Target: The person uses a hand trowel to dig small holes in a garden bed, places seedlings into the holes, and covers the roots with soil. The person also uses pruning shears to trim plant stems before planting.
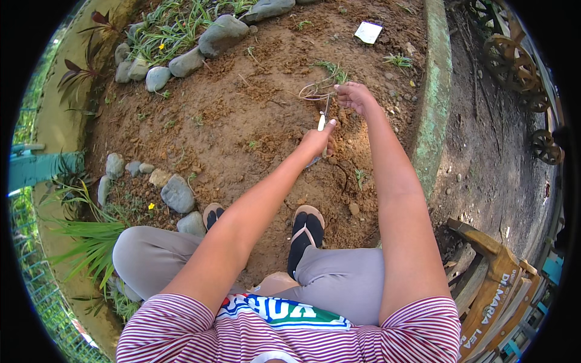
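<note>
My left hand point(319, 141) is closed around the pale handle of a small hand tool point(322, 122), whose narrow metal part points away from me toward the soil. The tool's exact kind cannot be made out. Just beyond and to the right, my right hand point(353, 96) has its fingers bent at a bundle of thin pale stems or runners point(313, 93). Green grassy leaves point(335, 70) lie at the far end of these stems. Loose brown soil point(277, 113) spreads below both hands.
Grey stones point(223, 35) edge a planted patch at the upper left; more stones point(177, 194) lie near my feet. A mossy concrete curb point(433, 100) runs along the right. A white square object point(368, 32) lies on the soil. A wooden bench point(494, 290) bearing writing stands lower right.
</note>
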The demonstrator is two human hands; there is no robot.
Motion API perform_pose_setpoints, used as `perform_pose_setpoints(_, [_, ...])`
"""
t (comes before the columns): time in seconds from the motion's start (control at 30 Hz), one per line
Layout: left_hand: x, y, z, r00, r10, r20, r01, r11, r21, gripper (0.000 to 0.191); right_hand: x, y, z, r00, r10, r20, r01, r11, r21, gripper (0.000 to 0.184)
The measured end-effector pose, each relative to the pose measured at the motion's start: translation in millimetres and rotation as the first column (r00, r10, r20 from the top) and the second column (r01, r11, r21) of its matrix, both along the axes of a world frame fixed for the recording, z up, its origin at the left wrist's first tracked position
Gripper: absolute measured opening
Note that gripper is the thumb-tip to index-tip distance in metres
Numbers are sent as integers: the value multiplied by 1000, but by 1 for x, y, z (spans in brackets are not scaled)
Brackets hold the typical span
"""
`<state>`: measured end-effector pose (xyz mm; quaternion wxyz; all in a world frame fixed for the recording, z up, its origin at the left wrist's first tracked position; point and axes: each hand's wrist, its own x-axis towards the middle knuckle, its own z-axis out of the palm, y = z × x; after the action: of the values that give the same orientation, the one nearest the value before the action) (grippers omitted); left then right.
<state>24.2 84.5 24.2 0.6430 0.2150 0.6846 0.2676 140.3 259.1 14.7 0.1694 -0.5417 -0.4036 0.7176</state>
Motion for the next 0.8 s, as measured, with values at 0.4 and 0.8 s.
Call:
perform_pose_setpoints(0.4, [10, 1, 32, 973, 94, 209, -94, 995, -10, 64, -3, -3, 10, 998, -45, 49, 44, 999, 12, 21])
perform_pose_setpoints(0.8, [9, 15, 21, 976, 132, 172, -134, 991, 2, 63, 0, -3, 4, 999, -34, 18, 33, 998, 56, 22])
